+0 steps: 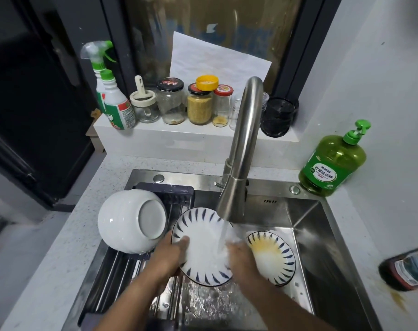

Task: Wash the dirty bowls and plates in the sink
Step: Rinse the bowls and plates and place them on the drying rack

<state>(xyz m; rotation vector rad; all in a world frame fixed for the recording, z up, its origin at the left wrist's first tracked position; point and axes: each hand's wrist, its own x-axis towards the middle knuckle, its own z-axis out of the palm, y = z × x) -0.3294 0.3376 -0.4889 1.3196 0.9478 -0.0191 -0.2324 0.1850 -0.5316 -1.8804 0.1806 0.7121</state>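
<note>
A white plate with blue dashes round its rim (pixel 200 261) is tilted under the running faucet (pixel 239 149). My left hand (pixel 169 254) grips its left edge, thumb on the face. Blurred by the water, my right hand (pixel 239 256) presses flat on the plate's right side. A second plate of the same pattern (pixel 272 256), smeared with yellow-orange residue, lies in the steel sink (pixel 306 220) just right of my right hand. A white bowl (pixel 129 220) rests upside down on the dark drain rack (pixel 169 194) across the sink's left part.
A green dish-soap pump bottle (pixel 334 161) stands on the counter at the sink's back right corner. A dark sauce bottle (pixel 406 271) lies at the right edge beside a brown stain. Jars (pixel 198 103) and spray bottles (pixel 110 91) line the back ledge.
</note>
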